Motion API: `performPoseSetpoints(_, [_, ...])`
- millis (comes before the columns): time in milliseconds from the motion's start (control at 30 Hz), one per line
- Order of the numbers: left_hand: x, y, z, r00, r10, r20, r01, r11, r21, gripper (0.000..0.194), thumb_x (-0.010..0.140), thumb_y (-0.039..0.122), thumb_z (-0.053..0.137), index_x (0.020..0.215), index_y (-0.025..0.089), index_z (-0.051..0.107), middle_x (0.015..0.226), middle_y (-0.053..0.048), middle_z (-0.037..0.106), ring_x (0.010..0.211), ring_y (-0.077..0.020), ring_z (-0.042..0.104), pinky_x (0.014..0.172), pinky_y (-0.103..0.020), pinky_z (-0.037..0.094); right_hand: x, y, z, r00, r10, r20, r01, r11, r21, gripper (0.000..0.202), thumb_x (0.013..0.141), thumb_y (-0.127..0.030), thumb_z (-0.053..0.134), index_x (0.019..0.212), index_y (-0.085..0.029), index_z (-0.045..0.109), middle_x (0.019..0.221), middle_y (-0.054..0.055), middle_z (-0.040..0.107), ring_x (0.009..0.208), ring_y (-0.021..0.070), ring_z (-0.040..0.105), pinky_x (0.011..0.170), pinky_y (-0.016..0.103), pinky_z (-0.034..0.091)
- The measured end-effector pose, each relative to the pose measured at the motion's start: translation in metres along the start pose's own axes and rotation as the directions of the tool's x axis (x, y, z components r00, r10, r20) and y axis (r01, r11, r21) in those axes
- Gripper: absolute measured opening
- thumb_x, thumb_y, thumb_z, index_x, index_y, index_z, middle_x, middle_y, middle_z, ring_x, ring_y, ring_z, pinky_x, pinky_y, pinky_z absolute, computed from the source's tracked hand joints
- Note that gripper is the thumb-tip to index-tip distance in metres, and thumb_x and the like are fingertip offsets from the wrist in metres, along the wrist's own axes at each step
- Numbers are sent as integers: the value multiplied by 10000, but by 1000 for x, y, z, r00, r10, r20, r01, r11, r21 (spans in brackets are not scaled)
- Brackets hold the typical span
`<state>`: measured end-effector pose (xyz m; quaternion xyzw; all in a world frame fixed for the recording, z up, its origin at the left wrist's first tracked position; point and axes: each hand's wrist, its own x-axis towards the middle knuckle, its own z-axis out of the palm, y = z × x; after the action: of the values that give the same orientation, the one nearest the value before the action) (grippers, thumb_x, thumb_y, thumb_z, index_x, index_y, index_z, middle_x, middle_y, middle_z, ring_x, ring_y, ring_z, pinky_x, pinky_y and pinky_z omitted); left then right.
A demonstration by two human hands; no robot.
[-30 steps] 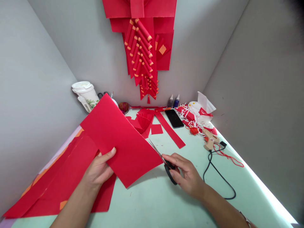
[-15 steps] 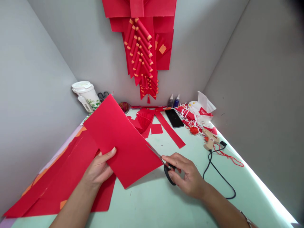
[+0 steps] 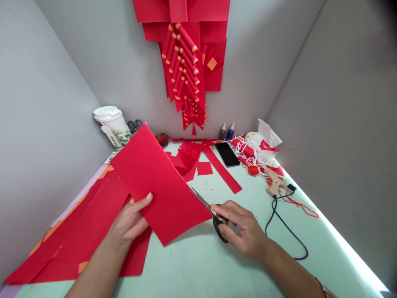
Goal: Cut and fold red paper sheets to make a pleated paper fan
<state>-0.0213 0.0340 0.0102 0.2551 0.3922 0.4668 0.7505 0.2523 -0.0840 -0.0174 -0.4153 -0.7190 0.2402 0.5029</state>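
A large sheet of red paper (image 3: 161, 182) is held tilted above the table by my left hand (image 3: 132, 219), thumb on top and fingers underneath. My right hand (image 3: 240, 227) grips black-handled scissors (image 3: 219, 229), fingers through the loops. Their blades lie along the sheet's right edge, near its lower right corner, and point up and left. Under and beside my left forearm rest more large red sheets (image 3: 83, 219) with some orange paper showing at the edges.
Behind the sheet lie a red paper strip (image 3: 221, 169), a small red square (image 3: 204, 168), a folded red fan (image 3: 189, 155) and a phone (image 3: 228, 154). A glue gun (image 3: 274, 182) with a black cord is at right, by paper scraps (image 3: 245, 151). A white canister (image 3: 113, 124) stands back left.
Almost nothing differs. The scissors and my right hand have shifted very slightly left along the sheet's edge; my left hand keeps its hold.
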Motion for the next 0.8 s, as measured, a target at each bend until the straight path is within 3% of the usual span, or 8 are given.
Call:
performPoseSetpoints(400, [3,-3,0,1000,-7,-11,6,1000,-13,304,678,83,787,962,168,720,1043,-117,763,989,-330,706,911,-428,562,0,2,0,1000,-14,-4,14,999,-36,532,867,-92,538,1363,-285,544,929,56,612,750,148,591,669,282,528])
performPoseSetpoints(800, [3,-6,3,1000,-17,-25,18,1000,18,369,714,90,743,1068,185,705,1023,-126,766,1060,-341,674,963,-437,521,-1,5,2,1000,6,-20,-7,998,-65,519,889,-111,521,1373,-297,536,907,51,609,747,147,594,675,281,526])
